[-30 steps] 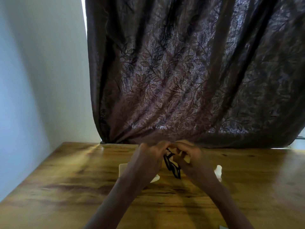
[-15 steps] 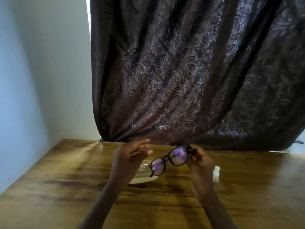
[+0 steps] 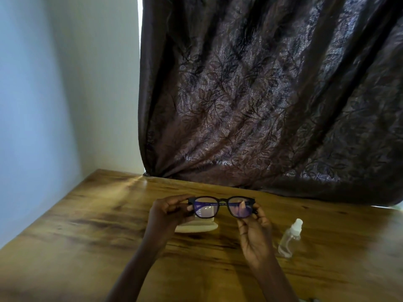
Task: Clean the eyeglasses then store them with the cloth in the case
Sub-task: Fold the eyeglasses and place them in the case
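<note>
Head view, single frame.

- Eyeglasses (image 3: 222, 201): dark frame, held level in the air above the bench (image 3: 87, 236), lenses toward the camera with a violet sheen. They touched nothing but the two bare hands.
- Left grip (image 3: 168, 216): thumb and fingers pressed together on the frame's left end, pinching it at the corner.
- Right grip (image 3: 254, 232): pinching the frame's right end. One fingertip showed through the right lens.
- Case (image 3: 196, 228): pale cream and low, lying on the bench just behind and below the eyeglasses. The left grip covered its left part and the left lens overlapped its top. Could not tell whether it was open or closed.
- A pale rectangular patch showed through the left lens, above the case. Could not tell whether it was the cloth.
- Spray bottle (image 3: 290, 238): clear with a white cap, standing tilted on the bench to the right of the right grip, near it but apart.
- Curtain (image 3: 261, 105): dark with a leaf pattern, hanging behind the bench, its hem gathered on the far edge.
- Wall (image 3: 43, 83): plain and pale, to the left.
</note>
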